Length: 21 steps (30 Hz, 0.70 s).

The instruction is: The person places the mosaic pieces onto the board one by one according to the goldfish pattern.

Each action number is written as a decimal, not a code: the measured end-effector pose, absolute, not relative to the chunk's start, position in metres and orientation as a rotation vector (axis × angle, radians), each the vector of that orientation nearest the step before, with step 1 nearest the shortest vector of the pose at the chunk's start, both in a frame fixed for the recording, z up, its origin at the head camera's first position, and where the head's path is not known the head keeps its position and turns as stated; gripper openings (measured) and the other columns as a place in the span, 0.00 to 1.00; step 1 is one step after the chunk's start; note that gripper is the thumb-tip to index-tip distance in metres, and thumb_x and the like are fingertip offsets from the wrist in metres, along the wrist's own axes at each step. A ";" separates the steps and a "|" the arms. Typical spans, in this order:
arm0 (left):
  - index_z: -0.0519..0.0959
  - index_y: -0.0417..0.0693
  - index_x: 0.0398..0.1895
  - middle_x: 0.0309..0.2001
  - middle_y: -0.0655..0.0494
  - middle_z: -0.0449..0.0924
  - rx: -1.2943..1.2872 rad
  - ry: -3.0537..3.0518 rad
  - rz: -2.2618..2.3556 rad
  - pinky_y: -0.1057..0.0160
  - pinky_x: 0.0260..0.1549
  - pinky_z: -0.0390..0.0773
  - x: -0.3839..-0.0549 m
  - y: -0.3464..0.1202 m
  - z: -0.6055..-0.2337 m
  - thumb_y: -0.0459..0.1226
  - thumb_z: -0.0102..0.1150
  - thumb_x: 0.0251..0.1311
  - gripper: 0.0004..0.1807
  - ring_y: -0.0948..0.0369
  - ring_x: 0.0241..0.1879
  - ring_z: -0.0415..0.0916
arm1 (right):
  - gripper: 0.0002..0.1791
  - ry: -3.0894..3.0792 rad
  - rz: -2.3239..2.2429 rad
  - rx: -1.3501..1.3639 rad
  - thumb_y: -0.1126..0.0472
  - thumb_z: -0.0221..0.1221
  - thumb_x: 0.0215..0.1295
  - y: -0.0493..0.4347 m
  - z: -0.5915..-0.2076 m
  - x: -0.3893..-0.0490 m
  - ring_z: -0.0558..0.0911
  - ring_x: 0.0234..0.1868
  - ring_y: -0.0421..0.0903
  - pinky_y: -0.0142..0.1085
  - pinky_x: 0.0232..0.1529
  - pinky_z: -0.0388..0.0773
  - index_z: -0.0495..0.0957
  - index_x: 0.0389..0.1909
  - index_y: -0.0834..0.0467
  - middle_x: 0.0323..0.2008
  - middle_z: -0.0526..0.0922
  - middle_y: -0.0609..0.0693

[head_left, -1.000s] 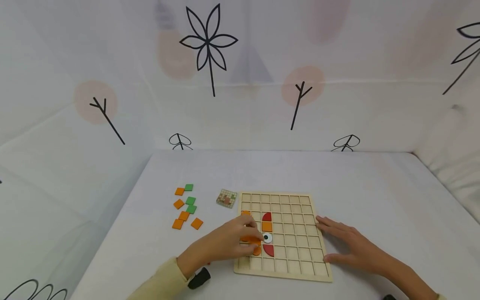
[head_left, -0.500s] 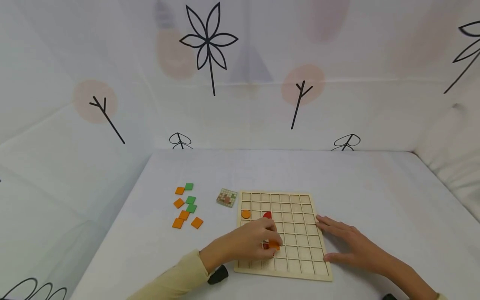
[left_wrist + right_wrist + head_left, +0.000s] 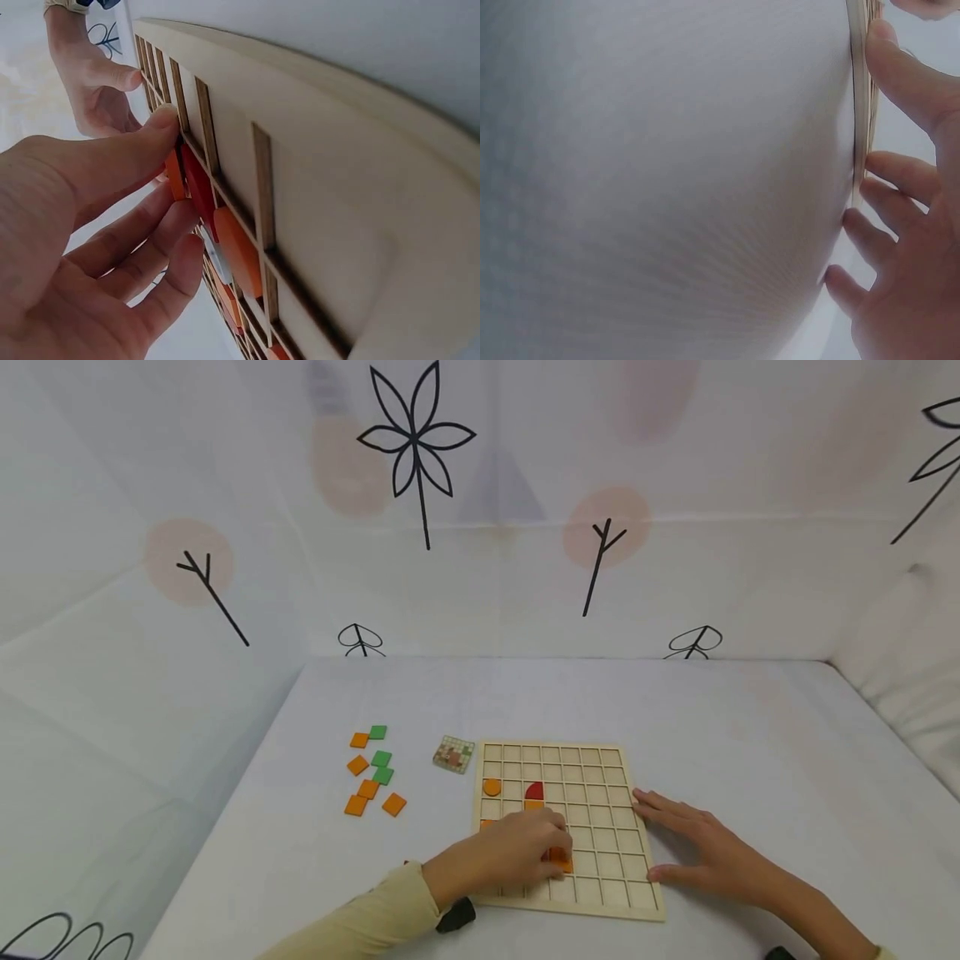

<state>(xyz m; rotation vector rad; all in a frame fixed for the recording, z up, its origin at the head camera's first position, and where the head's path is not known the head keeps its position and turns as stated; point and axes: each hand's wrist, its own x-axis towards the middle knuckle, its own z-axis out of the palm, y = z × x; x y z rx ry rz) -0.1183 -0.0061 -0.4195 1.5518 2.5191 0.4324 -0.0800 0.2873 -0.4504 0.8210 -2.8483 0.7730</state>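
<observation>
My left hand [image 3: 517, 850] is over the wooden grid board [image 3: 600, 893], pinching an orange square tile [image 3: 566, 866] between thumb and fingers at a cell. In the left wrist view that orange tile stands on edge beside a red quarter-round piece [image 3: 198, 184], close to the grid. An orange rounded piece [image 3: 238, 251] lies in a nearer cell. Farther up the board are an orange disc [image 3: 492, 787] and another red quarter-round piece [image 3: 535, 791]. My right hand [image 3: 693, 847] rests at the board's right edge, fingers extended and thumb touching the frame [image 3: 859, 90].
Left of the board lie several loose orange tiles [image 3: 394, 804] and green tiles [image 3: 381, 759] on the white table [image 3: 720, 718]. A small square card with a coloured grid picture [image 3: 453, 754] lies by the board's upper left corner. A patterned cloth [image 3: 495, 593] stands behind.
My left hand has moved from the board's left side to the right with an orange tile, uncovering the orange disc, and then slightly lower. The right hand has stayed at the edge.
</observation>
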 end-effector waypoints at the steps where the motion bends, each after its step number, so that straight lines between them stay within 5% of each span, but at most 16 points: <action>1: 0.83 0.54 0.34 0.35 0.66 0.74 1.549 2.521 0.440 0.79 0.33 0.66 -0.118 -0.006 -0.419 0.43 0.65 0.56 0.06 0.73 0.34 0.66 | 0.41 -2.857 0.779 0.810 0.39 0.67 0.47 0.287 -0.450 -0.080 0.62 0.67 0.40 0.49 0.48 0.63 0.70 0.64 0.50 0.66 0.67 0.49; 13: 0.83 0.54 0.29 0.29 0.68 0.72 1.494 2.572 0.481 0.80 0.29 0.65 -0.113 -0.002 -0.418 0.43 0.66 0.55 0.05 0.74 0.30 0.65 | 0.41 -2.858 0.805 0.809 0.40 0.67 0.47 0.287 -0.450 -0.080 0.60 0.67 0.37 0.50 0.50 0.62 0.71 0.64 0.51 0.66 0.67 0.49; 21: 0.84 0.54 0.34 0.36 0.66 0.75 1.511 2.587 0.468 0.79 0.33 0.67 -0.111 -0.007 -0.419 0.41 0.64 0.58 0.04 0.73 0.37 0.68 | 0.42 -2.868 0.829 0.806 0.40 0.67 0.47 0.286 -0.450 -0.081 0.57 0.67 0.33 0.56 0.49 0.63 0.70 0.64 0.51 0.66 0.66 0.50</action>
